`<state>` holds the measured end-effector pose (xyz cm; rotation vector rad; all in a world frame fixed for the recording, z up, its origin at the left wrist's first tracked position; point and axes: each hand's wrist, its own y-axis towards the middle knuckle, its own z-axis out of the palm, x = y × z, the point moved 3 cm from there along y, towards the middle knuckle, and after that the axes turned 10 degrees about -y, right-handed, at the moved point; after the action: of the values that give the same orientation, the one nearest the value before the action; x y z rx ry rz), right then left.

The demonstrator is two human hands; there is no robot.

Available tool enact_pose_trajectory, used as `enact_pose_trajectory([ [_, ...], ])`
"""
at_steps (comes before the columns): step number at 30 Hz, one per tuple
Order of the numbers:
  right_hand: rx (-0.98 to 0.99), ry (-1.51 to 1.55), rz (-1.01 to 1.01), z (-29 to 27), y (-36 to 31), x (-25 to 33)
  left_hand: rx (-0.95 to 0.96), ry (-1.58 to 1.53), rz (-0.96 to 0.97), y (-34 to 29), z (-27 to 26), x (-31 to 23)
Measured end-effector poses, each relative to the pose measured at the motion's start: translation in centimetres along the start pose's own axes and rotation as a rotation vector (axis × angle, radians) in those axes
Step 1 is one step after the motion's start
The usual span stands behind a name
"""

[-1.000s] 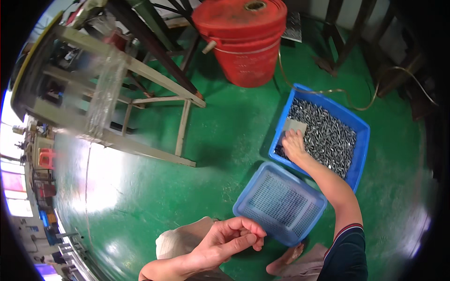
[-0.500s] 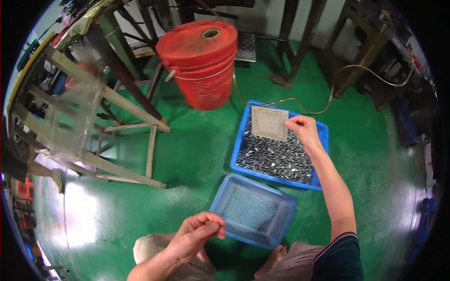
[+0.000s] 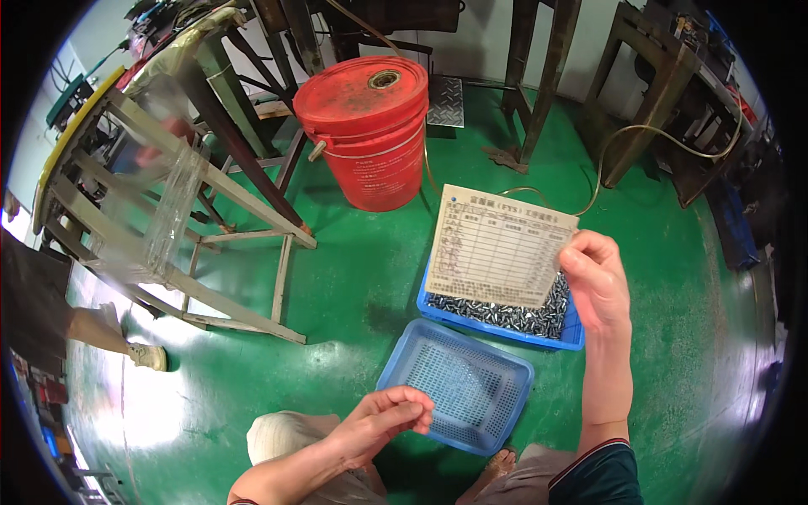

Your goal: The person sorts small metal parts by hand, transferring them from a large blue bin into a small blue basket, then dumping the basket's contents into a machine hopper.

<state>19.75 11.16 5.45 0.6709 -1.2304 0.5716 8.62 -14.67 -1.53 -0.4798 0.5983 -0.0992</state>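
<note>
My right hand (image 3: 599, 273) pinches a printed, ruled paper card (image 3: 501, 252) by its right edge. The card is raised, slightly tilted, and covers much of a blue bin (image 3: 505, 331) on the floor. Small shiny metal pieces (image 3: 488, 313) fill that bin and show below and beside the card. Nearer to me is a lighter blue perforated basket (image 3: 459, 383), with nothing visible inside. Over its left edge hovers my left hand (image 3: 383, 425), thumb pressed to curled fingers; whether something small is between them is hidden.
A lidded red bucket (image 3: 366, 135) stands behind the bin. To the left is a wooden-framed stand (image 3: 252, 223) wrapped partly in clear plastic. Another person's leg and shoe (image 3: 147, 355) show at far left. A thin hose (image 3: 602, 160) trails across the green floor on the right.
My right hand has lifted the card off the metal pieces and brought it closer to me. My left hand has shifted slightly right. The other person's leg has come further into view.
</note>
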Motion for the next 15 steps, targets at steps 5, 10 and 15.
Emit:
enact_pose_trajectory([
  [5, 0.036, 0.013, -0.029, 1.0, -2.0, 2.1, 0.019, -0.005, -0.063, -0.5, 0.8, 1.0],
  [10, 0.041, 0.069, -0.02, 2.2, -2.5, 2.5, 0.12, 0.011, -0.105, -0.7, 0.7, 1.1],
  [15, 0.08, 0.081, 0.004, 2.3, -2.6, 2.3, 0.129, 0.033, -0.113, -0.7, 1.5, 1.6],
])
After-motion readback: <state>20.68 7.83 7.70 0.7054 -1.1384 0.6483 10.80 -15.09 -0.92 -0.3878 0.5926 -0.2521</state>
